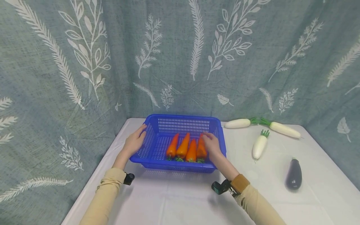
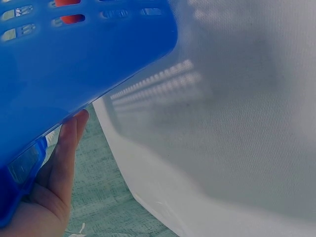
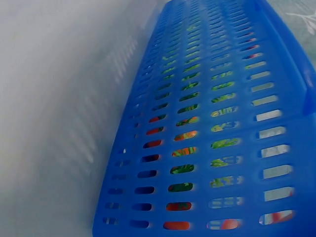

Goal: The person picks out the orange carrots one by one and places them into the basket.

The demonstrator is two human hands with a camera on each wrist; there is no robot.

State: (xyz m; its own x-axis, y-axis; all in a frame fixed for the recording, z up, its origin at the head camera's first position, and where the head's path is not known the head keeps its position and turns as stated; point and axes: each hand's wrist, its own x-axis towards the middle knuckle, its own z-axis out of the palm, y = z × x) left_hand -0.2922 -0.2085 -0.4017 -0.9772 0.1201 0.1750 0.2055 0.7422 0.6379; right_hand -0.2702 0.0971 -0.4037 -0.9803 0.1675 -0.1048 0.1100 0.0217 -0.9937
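Inside a blue slotted plastic basket (image 1: 180, 167) several orange carrots (image 1: 184, 147) lie side by side, green tops toward the near wall. My right hand (image 1: 211, 144) reaches over the right side, its fingers bent over the rightmost carrot (image 1: 201, 149). At the left side, my left hand (image 1: 134, 143) rests against the basket's rim with fingers extended. The left wrist view shows that hand (image 2: 57, 173) beside the outside of the basket (image 2: 89, 64). In the right wrist view the basket's near wall (image 3: 197, 116) fills the picture and hides the right hand.
On the right of the white-covered table (image 1: 180, 200) lie white radishes with green tops: one (image 1: 237, 123) beside the basket, another (image 1: 285, 129) farther right, a third (image 1: 259, 147) nearer. An eggplant (image 1: 294, 175) lies near the right edge. A patterned curtain (image 1: 180, 62) hangs behind.
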